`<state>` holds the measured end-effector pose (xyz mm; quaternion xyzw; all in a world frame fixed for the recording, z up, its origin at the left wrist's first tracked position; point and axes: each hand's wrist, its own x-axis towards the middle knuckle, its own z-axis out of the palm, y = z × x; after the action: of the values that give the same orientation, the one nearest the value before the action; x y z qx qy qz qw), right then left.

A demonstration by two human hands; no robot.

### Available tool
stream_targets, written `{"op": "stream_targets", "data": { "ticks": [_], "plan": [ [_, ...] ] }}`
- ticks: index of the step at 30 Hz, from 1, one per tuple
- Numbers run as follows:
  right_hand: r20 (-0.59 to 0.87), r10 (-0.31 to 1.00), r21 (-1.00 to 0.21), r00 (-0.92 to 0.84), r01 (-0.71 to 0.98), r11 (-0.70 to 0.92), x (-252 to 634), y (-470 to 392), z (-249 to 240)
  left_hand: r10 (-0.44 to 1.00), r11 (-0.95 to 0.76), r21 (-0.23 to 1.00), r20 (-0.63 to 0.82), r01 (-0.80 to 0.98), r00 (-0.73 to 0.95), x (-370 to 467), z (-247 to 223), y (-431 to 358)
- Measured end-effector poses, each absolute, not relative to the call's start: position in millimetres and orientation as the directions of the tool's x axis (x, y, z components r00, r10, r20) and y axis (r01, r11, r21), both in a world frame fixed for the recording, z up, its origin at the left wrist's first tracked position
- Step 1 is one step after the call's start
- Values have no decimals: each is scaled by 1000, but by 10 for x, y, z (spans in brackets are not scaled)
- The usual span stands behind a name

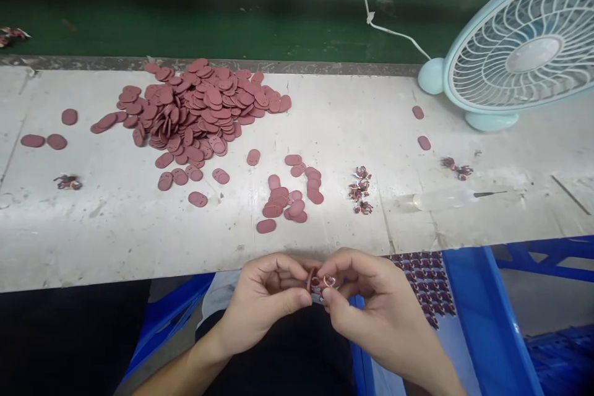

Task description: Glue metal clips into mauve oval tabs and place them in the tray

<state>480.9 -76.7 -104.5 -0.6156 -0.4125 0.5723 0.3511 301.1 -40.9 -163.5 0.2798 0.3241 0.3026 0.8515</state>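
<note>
In front of the table's edge my left hand [266,297] and my right hand [371,297] meet, fingers pinched. Between my left thumb and fingers is a flat reddish-brown oval piece [310,278], seen nearly edge-on. My right fingertips grip a small dark-red part with white and orange bits [328,281], right up against the oval; its exact kind is too small to make out. Just beyond my hands lies a loose group of the same ovals [278,198], some with small holes. To the right is a short column of small dark-red parts [362,189].
A large pile of ovals [199,105] covers the back left of the white table [116,229]. A pale blue fan [533,52] stands back right, near a clear-handled pointed tool [445,198]. Below right, a blue crate [501,322] holds rows of dark-red pieces [427,284].
</note>
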Motion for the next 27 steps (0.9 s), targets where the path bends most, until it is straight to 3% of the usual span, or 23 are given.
{"op": "stream_targets", "data": {
  "ticks": [8, 27],
  "plan": [
    [-476, 878, -879, 37, -48, -475, 4768, -748, -1127, 770, 598, 704, -374, -382, 516, 3033, -1681, -511],
    [-392, 916, -919, 82, -85, -386, 4766, -810, -1172, 790, 531, 794, -337, -297, 513, 3062, -1587, -456]
  ]
}}
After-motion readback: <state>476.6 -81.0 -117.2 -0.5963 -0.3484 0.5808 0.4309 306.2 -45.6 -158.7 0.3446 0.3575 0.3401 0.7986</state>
